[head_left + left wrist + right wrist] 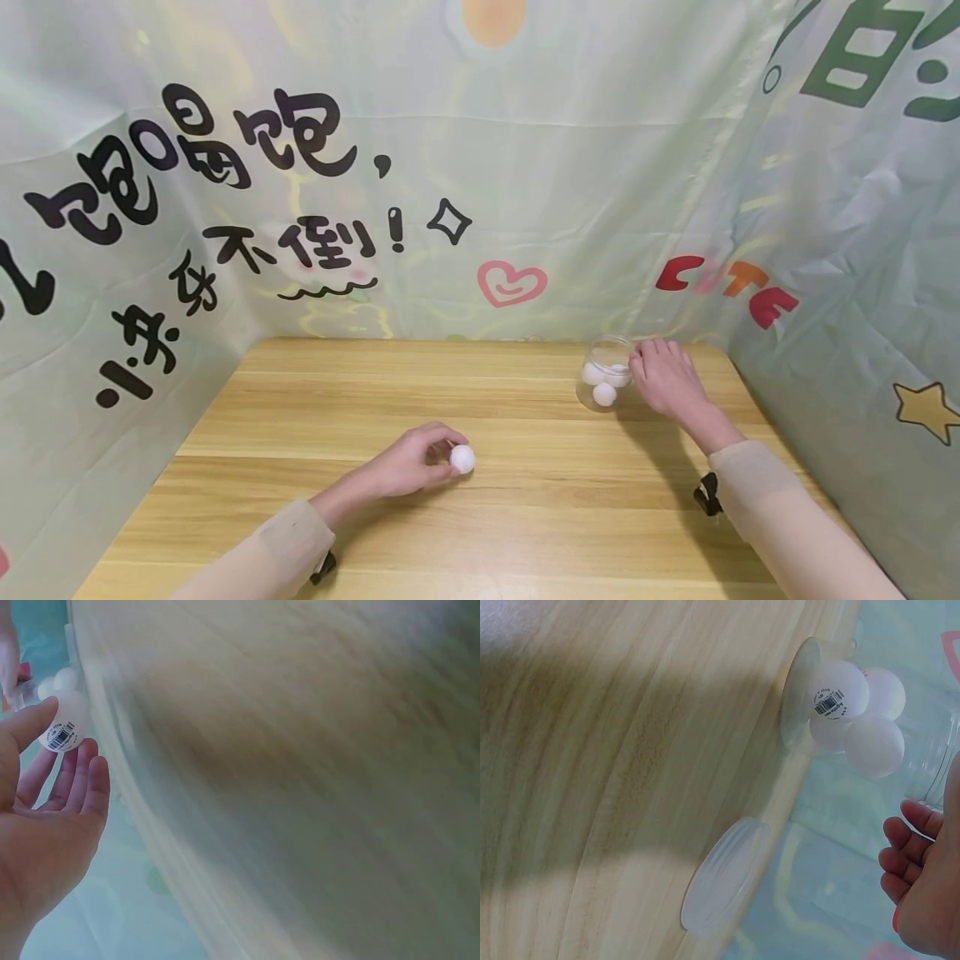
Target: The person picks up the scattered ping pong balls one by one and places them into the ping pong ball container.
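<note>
A white ping-pong ball (462,459) is pinched between the thumb and fingertips of my left hand (412,461), above the front middle of the table. Its printed barcode shows in the left wrist view. Toward the back right stands a clear jar (609,370), its mouth uncovered, with several white ping-pong balls (875,745) piled at the bottom. My right hand (667,377) holds the jar at its rim from the right, fingers curled, the thumb partly out of frame in the right wrist view.
A translucent round lid (724,879) lies on the wooden table (337,400) near the jar, hidden in the head view. Printed cloth (585,192) hangs along the back and both sides of the table.
</note>
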A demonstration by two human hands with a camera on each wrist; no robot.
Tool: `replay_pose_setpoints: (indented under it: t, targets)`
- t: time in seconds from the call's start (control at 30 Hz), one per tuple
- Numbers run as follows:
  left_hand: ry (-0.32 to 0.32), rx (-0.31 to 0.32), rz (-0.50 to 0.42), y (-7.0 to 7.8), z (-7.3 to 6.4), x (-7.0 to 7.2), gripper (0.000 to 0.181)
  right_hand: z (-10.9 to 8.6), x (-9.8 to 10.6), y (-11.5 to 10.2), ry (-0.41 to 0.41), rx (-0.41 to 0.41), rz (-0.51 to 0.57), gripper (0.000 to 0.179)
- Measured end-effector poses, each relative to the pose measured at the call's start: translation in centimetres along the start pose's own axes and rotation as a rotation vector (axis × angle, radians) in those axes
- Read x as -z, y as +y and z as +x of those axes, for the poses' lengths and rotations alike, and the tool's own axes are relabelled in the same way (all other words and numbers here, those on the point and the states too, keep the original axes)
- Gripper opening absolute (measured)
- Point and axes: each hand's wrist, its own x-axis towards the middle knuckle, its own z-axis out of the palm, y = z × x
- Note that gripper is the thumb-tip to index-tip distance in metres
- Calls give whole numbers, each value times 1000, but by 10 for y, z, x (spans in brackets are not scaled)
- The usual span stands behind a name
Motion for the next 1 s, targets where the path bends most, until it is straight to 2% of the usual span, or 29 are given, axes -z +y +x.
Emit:
replay_pose_setpoints:
  t: [0.47, 1.0]
  targets:
    - [125, -23, -54, 4, 4, 8, 40, 1, 1, -1, -12, -9, -2, 42]
    - [218, -29, -127, 17, 18, 10, 40, 1, -2, 1, 1, -3, -4, 43]
